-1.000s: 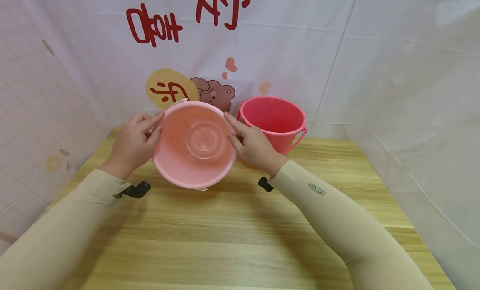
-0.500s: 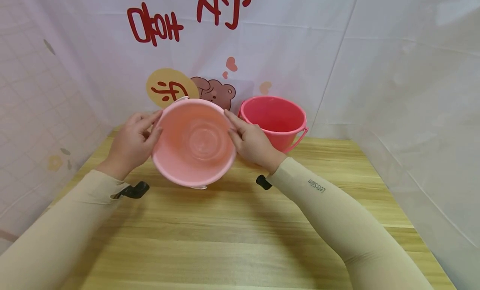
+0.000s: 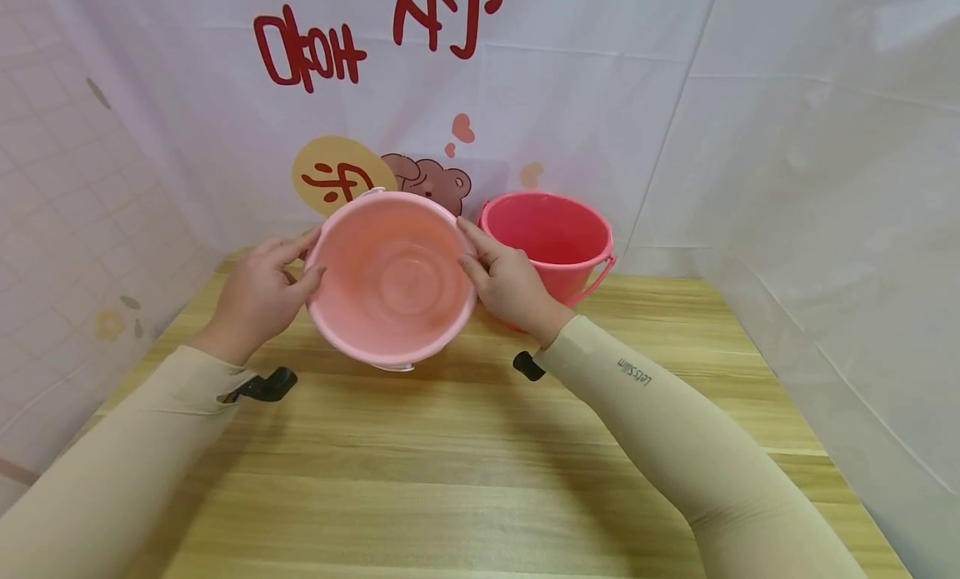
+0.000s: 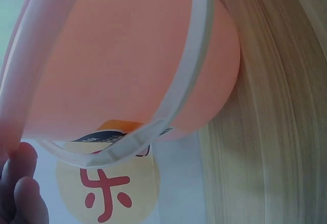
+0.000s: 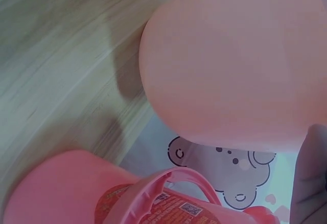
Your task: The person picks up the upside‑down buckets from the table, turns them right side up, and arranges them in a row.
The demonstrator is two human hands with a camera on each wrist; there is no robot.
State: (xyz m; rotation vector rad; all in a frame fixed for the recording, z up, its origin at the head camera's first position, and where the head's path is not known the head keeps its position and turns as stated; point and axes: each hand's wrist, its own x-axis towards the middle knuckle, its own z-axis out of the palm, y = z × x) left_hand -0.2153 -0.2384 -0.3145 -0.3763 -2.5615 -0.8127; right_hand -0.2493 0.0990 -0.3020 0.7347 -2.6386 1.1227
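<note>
A light pink bucket (image 3: pixel 390 329) is tilted with its mouth toward me, and its round inner bottom shows with nothing on it. My left hand (image 3: pixel 258 291) pinches the rim on the left, thumb on the inside edge. On the opposite side, my right hand (image 3: pixel 513 287) grips the rim the same way. The bucket's white handle (image 4: pixel 186 71) loops around its outer wall in the left wrist view, near a dark label (image 4: pixel 104 134). Just beyond my right hand stands a deeper pink bucket (image 3: pixel 547 229), upright, its pink handle (image 5: pixel 191 175) hanging at the side.
A wooden table (image 3: pixel 420 479) spreads beneath both arms. White cloth walls enclose it, the back one (image 3: pixel 585 104) printed with red characters, a yellow oval and a bear (image 3: pixel 435 187). Black wrist mounts (image 3: pixel 270 385) stick out below both sleeves.
The light pink bucket has risen slightly in the head view, with both hands still on its rim. The deeper pink bucket has stayed in place.
</note>
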